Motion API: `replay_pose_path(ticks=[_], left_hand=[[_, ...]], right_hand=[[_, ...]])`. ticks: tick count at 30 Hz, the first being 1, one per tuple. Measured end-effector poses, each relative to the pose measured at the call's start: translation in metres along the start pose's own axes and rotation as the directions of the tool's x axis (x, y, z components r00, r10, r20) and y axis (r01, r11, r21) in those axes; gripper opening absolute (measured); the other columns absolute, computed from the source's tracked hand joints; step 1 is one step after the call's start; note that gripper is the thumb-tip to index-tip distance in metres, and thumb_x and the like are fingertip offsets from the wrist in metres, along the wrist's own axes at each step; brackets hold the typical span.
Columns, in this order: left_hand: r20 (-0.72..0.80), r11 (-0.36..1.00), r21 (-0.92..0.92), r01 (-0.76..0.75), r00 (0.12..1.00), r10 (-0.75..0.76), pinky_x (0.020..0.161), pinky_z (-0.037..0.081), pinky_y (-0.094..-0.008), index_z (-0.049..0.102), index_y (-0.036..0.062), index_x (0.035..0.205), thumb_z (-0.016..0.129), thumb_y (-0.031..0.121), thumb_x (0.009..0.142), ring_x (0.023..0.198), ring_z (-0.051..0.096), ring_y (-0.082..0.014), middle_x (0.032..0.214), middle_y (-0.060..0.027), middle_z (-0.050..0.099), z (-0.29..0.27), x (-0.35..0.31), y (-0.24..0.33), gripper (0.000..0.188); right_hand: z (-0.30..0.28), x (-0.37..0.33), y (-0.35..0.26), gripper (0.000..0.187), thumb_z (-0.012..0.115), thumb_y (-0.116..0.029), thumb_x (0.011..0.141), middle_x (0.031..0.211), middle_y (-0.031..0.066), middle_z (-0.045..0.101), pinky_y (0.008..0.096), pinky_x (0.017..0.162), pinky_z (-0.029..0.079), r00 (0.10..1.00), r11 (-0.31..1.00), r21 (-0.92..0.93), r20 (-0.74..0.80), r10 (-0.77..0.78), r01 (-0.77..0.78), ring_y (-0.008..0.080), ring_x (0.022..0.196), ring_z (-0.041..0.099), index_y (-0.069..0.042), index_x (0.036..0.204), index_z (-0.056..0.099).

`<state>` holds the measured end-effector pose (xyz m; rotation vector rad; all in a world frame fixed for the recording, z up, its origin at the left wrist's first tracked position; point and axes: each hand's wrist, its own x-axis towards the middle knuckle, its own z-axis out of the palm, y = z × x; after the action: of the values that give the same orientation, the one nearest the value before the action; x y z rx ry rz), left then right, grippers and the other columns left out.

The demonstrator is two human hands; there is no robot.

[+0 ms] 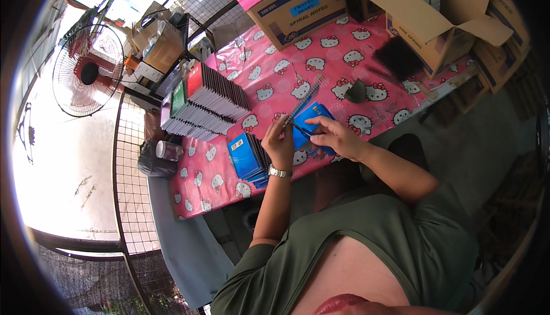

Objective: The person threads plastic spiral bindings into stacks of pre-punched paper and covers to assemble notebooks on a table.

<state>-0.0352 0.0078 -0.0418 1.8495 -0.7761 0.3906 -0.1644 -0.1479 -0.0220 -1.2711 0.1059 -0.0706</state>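
Observation:
A blue notebook [314, 110] lies on others like it near the table's front edge, between my hands. From its left edge a dark spiral coil [307, 97] slants out, away from me. My left hand [279, 140], with a silver watch at the wrist, pinches the near end of the coil at that edge. The fingers of my right hand [339, 138] are bent over the notebook, closed around a slim dark tool [301, 130] whose kind I cannot make out. Just left of my left hand sits a pile of blue spiral notebooks [244, 156].
Tall stacks of spiral notebooks [219, 94] with red and green covers stand at the left. A grey-green object [356, 91] and a black bundle [397, 58] lie to the right. Cartons, one closed [298, 14] and one open [427, 37], line the back. A fan [89, 74] stands far left.

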Motion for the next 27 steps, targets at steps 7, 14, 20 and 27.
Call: replay_pose_path(ticks=[7,14,20,27], left_hand=[[0.147,0.787,0.577,-0.221,0.975,0.166,0.083,0.039,-0.0404,0.067,0.0094,0.096,0.053,0.014,0.086,0.09,0.058,-0.0299,0.089,-0.0107,0.065,-0.109,0.071,0.025,0.018],[0.193,0.783,0.622,0.004,0.968,-0.158,0.094,0.043,-0.0469,0.063,0.0066,0.108,0.06,0.013,0.08,0.105,0.057,-0.0366,0.109,-0.0162,0.063,-0.122,0.043,-0.102,0.028],[0.375,0.854,0.428,-0.296,0.918,0.13,0.087,0.047,-0.044,0.064,0.0064,0.103,0.071,0.007,0.076,0.102,0.058,-0.0349,0.108,-0.0139,0.063,-0.034,0.042,-0.017,0.027],[0.698,0.83,0.378,-0.411,0.716,0.036,0.082,0.053,-0.0396,0.069,0.0096,0.099,0.076,0.023,0.078,0.098,0.063,-0.0287,0.107,-0.0062,0.066,0.017,0.003,0.019,0.025]], right_hand=[[-0.112,0.0,0.061,0.054,0.075,-0.014,0.071,0.112,0.0179,0.058,0.0429,0.095,0.047,0.909,0.575,-0.818,-0.247,-0.336,-0.01,0.0356,0.107,0.058,-0.005,0.122,0.058],[-0.18,0.051,0.069,0.038,0.073,-0.017,0.077,0.11,0.0114,0.06,0.0469,0.092,0.046,0.824,0.319,-0.946,-0.228,-0.518,-0.061,0.0357,0.107,0.056,-0.006,0.112,0.061],[-0.274,0.068,0.074,0.025,0.065,-0.018,0.087,0.11,0.009,0.062,0.0471,0.091,0.046,0.822,-0.098,-0.874,-0.401,-0.404,-0.475,0.0304,0.11,0.057,-0.01,0.111,0.064],[-0.26,0.082,0.053,0.019,0.055,-0.014,0.091,0.107,0.0119,0.065,0.0443,0.089,0.049,0.833,-0.078,-0.923,-0.301,-0.465,-0.378,0.0317,0.108,0.059,-0.008,0.102,0.07]])
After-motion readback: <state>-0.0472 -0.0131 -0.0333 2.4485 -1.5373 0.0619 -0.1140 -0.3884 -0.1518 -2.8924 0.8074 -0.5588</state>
